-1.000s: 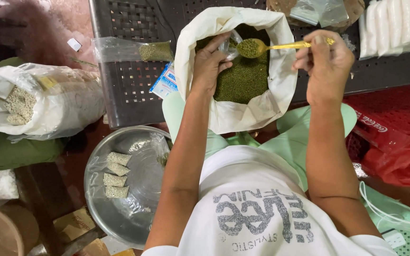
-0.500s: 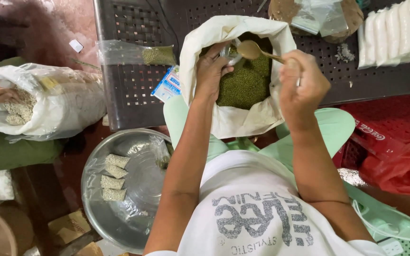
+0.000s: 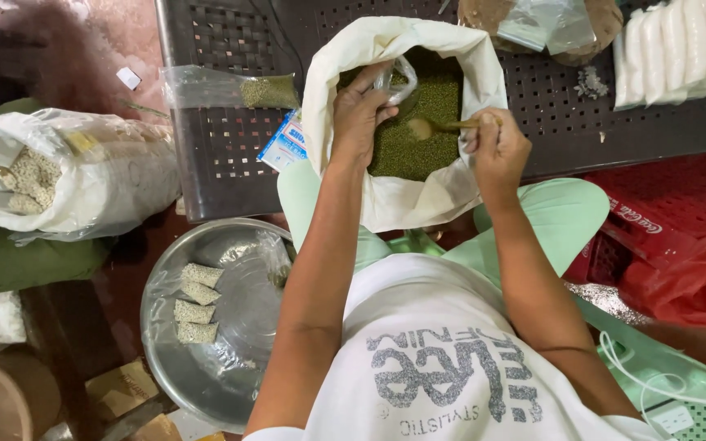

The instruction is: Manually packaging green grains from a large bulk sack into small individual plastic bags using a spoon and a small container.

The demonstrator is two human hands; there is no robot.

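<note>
Spoon lies nearly level across the open sack of green beans, its long axis running left to right in the view: bowl toward the left, dipped into the beans, handle toward the right. The right hand pinches the handle's end. The left hand is closed on a small clear bag at the sack's mouth. A steel bowl with filled packets sits below left.
</note>
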